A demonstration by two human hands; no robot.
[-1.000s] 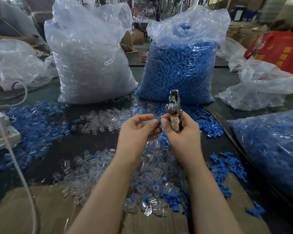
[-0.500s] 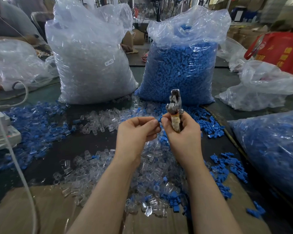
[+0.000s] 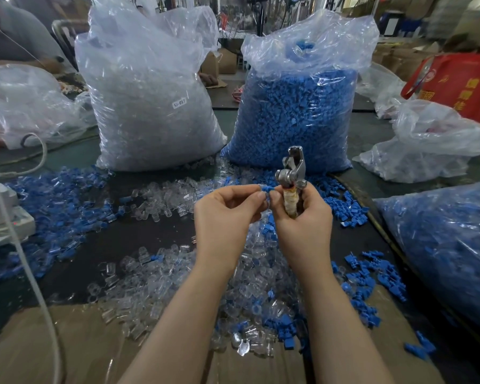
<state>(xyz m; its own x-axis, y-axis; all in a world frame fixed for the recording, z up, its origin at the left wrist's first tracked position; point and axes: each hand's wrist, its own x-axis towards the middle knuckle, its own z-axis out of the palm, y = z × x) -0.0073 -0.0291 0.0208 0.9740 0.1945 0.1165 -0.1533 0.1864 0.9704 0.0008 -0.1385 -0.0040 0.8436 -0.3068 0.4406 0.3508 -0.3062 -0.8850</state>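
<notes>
My left hand (image 3: 227,214) and my right hand (image 3: 302,223) meet above a table strewn with small plastic parts. Between the fingertips of both hands sits a small blue plastic piece (image 3: 267,189), pinched from each side. My right hand also grips metal pliers (image 3: 292,176) by a tape-wrapped handle, jaws pointing up. Loose clear plastic caps (image 3: 164,278) and loose blue pieces (image 3: 363,275) lie under and around my forearms.
A big bag of clear caps (image 3: 150,106) and a big bag of blue pieces (image 3: 294,112) stand behind my hands. Another blue-filled bag (image 3: 449,245) lies at right, crumpled bags at far right and left. Cardboard (image 3: 53,345) covers the near edge; a white cord (image 3: 31,273) hangs at left.
My hands have stayed together at the same spot. The blue piece now shows more plainly between the fingertips.
</notes>
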